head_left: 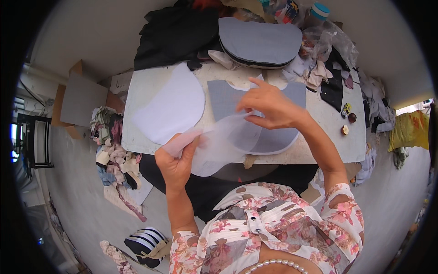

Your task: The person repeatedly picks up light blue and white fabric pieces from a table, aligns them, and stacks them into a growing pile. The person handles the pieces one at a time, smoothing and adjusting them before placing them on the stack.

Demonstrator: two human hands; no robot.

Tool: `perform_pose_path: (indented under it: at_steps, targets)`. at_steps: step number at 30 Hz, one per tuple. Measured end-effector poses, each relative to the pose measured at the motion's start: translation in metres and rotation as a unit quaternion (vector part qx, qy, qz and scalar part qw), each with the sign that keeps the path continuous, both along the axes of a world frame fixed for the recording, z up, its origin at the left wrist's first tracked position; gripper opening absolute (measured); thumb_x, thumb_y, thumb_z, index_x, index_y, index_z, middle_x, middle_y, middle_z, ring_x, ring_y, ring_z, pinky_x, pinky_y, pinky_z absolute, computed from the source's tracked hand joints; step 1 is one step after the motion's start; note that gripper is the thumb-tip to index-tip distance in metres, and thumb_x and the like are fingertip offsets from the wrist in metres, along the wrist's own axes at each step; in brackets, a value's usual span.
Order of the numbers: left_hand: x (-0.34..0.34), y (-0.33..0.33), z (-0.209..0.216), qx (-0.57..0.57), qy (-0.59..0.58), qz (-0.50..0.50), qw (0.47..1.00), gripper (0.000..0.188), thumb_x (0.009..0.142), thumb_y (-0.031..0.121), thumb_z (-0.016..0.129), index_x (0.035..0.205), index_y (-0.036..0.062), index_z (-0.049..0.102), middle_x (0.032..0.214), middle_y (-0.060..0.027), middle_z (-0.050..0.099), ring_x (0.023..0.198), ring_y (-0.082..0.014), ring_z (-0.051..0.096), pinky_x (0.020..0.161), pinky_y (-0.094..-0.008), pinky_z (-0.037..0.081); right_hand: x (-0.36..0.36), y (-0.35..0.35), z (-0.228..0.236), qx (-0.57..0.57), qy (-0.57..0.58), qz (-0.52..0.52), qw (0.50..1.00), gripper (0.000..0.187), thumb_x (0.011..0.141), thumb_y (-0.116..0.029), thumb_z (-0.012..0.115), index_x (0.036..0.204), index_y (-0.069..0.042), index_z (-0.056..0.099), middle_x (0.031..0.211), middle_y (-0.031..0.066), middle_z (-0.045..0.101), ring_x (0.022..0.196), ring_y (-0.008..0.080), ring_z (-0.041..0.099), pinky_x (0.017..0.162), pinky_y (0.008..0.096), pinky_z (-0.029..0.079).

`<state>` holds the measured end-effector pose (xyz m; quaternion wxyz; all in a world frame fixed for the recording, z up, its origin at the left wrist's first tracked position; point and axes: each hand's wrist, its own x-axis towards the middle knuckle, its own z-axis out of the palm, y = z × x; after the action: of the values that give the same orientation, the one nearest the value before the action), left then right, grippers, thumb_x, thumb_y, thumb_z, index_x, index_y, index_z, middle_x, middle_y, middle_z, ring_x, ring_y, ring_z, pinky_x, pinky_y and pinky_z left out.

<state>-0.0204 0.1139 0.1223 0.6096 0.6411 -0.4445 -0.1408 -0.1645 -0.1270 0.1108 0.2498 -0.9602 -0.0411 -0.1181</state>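
My left hand [175, 157] is closed, pinching one end of a sheer white fabric piece [216, 150] above the table's near edge. My right hand [271, 107] has thumb and fingers at the upper edge of the same piece, closed on it, with some finger blur. Under the sheer piece and my right hand lies a grey fabric panel [223, 98] with a scooped top and a rounded, pale-edged bottom. To the left, a white curved fabric piece [175, 107] lies flat on the table.
On the white table [337, 141], a stack of grey half-round pieces [260, 41] sits at the back beside black fabric [178, 34]. Scraps and plastic bags [335, 39] crowd the back right. Small items [346, 118] lie at right. Fabric piles [116, 150] and a cardboard box [84, 100] stand left.
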Motion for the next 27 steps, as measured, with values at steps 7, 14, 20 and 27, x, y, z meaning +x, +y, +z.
perform_pose_path:
  at_steps: [7,14,20,27]
  targets:
    - [0.013,0.013,-0.010,-0.067,0.231,0.034,0.970,0.014,0.085,0.009,0.070,0.086,-0.0037,0.064,0.071,-0.0081,0.065,0.056,-0.0123,0.060,0.053,-0.0263,0.049,-0.105,-0.014,0.013,0.270,-0.061,-0.073,0.958,0.023,0.071,-0.010,0.078,0.083,-0.006,0.059,0.072,0.0006,0.061,0.072,0.0151,0.064,0.095,0.0436,0.048]
    - [0.036,-0.061,-0.052,0.027,0.345,-0.025,0.938,0.015,0.089,0.011,0.066,0.094,-0.0029,0.063,0.071,-0.0041,0.062,0.056,-0.0079,0.057,0.048,-0.0228,0.047,-0.125,-0.029,-0.028,0.483,-0.087,-0.288,0.822,0.023,0.078,-0.016,0.074,0.088,-0.005,0.057,0.072,0.0008,0.059,0.068,0.0096,0.059,0.072,0.0262,0.050]
    - [0.043,-0.092,-0.093,0.112,0.261,-0.012,0.959,0.018,0.091,0.018,0.064,0.098,0.0009,0.066,0.073,0.0006,0.063,0.059,-0.0030,0.053,0.049,-0.0174,0.037,-0.127,-0.042,-0.077,0.460,-0.098,-0.347,0.811,0.015,0.089,-0.018,0.064,0.084,-0.005,0.059,0.073,-0.0033,0.057,0.065,0.0044,0.052,0.060,0.0199,0.041]
    - [0.053,-0.115,-0.119,0.139,0.105,0.091,0.980,0.019,0.084,0.020,0.072,0.086,0.0012,0.067,0.067,0.0027,0.060,0.059,-0.0035,0.050,0.053,-0.0193,0.040,-0.118,-0.057,-0.087,0.402,-0.072,-0.431,0.805,0.017,0.088,-0.019,0.065,0.080,-0.005,0.059,0.063,-0.0052,0.053,0.056,0.0022,0.047,0.050,0.0191,0.034]
